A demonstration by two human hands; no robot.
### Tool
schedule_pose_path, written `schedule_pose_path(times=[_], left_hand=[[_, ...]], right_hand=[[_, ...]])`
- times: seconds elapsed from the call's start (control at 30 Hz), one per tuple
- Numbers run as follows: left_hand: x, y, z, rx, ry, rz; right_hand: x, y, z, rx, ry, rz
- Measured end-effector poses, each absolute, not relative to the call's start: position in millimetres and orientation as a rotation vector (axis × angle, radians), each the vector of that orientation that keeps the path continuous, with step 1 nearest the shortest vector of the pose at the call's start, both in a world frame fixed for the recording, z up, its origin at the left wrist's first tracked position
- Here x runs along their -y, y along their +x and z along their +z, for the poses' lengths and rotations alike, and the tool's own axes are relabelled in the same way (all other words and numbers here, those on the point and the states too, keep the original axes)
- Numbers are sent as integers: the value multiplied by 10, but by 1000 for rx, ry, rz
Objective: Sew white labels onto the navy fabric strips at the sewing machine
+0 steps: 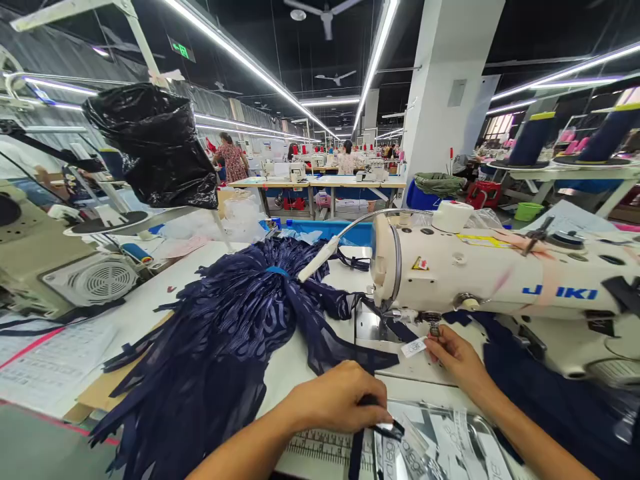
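Observation:
My right hand (460, 363) pinches a small white label (414, 347) with printing on it, just in front of the sewing machine's needle area. Lower and to the left, my left hand (345, 399) is closed around a dark strap (356, 457), whose end hangs down below the fingers. Just under its fingertips is an open clear-lidded tray (445, 437) of printed white labels. Left of the hands lies a big bundle of navy sheer fabric pieces (240, 300), gathered with a blue tie (277, 271). One navy strip reaches toward the needle plate (369, 327).
The white sewing machine (450, 267) spans the right side, with navy fabric (555, 393) beneath its arm. A lamp on a flexible neck (320, 259) hangs over the bundle. A ruler strip (325, 445) marks the front edge. Another machine (65, 253) stands left, below a black plastic bag (150, 147).

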State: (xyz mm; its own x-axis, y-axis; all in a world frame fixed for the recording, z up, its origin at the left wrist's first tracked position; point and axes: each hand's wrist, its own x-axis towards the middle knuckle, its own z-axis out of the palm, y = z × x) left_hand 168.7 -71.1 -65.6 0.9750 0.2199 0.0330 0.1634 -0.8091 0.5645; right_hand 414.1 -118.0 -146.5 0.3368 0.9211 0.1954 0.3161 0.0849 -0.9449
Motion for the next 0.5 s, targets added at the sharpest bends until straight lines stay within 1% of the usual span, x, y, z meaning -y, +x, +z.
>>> schedule_pose_path(times=[0.07,0.13,0.3,0.4,0.43,0.5], left_hand=[[686,1680,-654,-260,2557,91],[659,1699,-664,-333,2588,149],[560,1793,-837,-809,2883,561],[438,1791,-1043,-916,3081,655],[385,1780,-1122,-945,3110,694],[273,1761,-1284,-955,3157,851]], right_hand=[[1189,4141,-1462,1197,-1472,671],[1204,4131,-1441,1187,-1480,666],[1260,4087,-1388,1123,-1500,668],[1299,4083,-1473,1037,-1551,682],[1310,4090,-1526,1008,-1566,734],[1322,4121,-1647,861,-1609,700]])
